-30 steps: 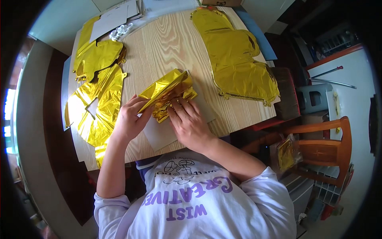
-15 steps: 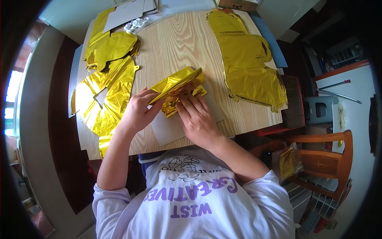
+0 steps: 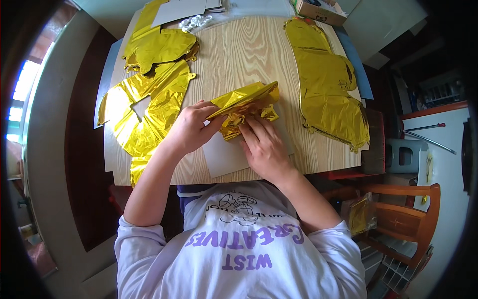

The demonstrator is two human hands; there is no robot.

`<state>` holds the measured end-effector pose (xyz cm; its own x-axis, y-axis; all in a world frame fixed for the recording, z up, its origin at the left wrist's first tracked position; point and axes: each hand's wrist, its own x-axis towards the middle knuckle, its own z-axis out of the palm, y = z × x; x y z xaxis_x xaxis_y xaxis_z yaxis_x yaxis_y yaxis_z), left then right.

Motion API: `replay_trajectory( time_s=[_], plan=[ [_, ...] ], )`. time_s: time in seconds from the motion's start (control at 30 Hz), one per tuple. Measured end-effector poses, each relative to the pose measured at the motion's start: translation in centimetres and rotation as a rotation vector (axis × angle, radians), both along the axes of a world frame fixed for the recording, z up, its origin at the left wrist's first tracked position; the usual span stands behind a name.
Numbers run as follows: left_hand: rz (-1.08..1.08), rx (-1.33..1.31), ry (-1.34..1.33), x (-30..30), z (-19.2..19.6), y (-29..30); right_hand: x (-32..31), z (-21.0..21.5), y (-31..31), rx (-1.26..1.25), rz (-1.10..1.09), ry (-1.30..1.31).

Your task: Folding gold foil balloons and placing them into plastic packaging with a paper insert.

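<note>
From the head camera, the person sits at a light wooden desk (image 3: 239,60) and works a folded gold foil balloon (image 3: 246,107) near its middle, a little toward the near edge. The left hand (image 3: 191,127) comes in from the lower left and grips the balloon's left end, thumb on top and fingers curled underneath, so that end is pinched and lifted slightly off the desk. The right hand (image 3: 264,147) lies just beside it on the right, palm down, with its fingers (image 3: 251,130) pressed close together and flat against the lower, crumpled edge of the foil. The two hands nearly touch at the balloon.

Under the balloon and the right hand lies a grey sheet of card (image 3: 224,157), reaching to the desk's near edge.

To the left, a flat gold foil balloon with a cut-out opening (image 3: 149,112) spreads across the desk's left side and hangs over the near corner. Behind it, another flat gold piece (image 3: 159,47) sits at the far left corner. On the right side a long flat gold foil balloon (image 3: 326,84) runs from the far edge toward the near right corner, well apart from the hands.

At the far edge are grey sheets (image 3: 181,7), a small cluster of white pieces (image 3: 195,21) and a cardboard box (image 3: 318,10). A wooden chair (image 3: 403,219) stands to the person's right, off the desk.
</note>
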<state>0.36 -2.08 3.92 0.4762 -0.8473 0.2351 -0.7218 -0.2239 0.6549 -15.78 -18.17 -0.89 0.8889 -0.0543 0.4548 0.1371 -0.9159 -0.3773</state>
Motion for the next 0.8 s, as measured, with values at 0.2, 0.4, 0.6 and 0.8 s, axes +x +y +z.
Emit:
replay_trajectory(
  time_s=[0.2,0.4,0.6,0.8],
  plan=[
    [0.054,0.016,0.074,0.2,-0.1,0.0,-0.7,1.7,-1.0,0.026,0.017,-0.058],
    [0.017,0.0,0.062,0.3,0.3,-0.2,-1.5,1.5,-3.3,0.059,-0.201,-0.15],
    [0.079,0.031,0.174,0.3,0.7,-0.4,-0.4,1.4,-6.5,0.14,-0.266,0.01],
    [0.069,0.024,0.159,0.4,0.7,-0.3,0.6,1.7,-7.5,0.177,-0.142,0.048]
  ],
)
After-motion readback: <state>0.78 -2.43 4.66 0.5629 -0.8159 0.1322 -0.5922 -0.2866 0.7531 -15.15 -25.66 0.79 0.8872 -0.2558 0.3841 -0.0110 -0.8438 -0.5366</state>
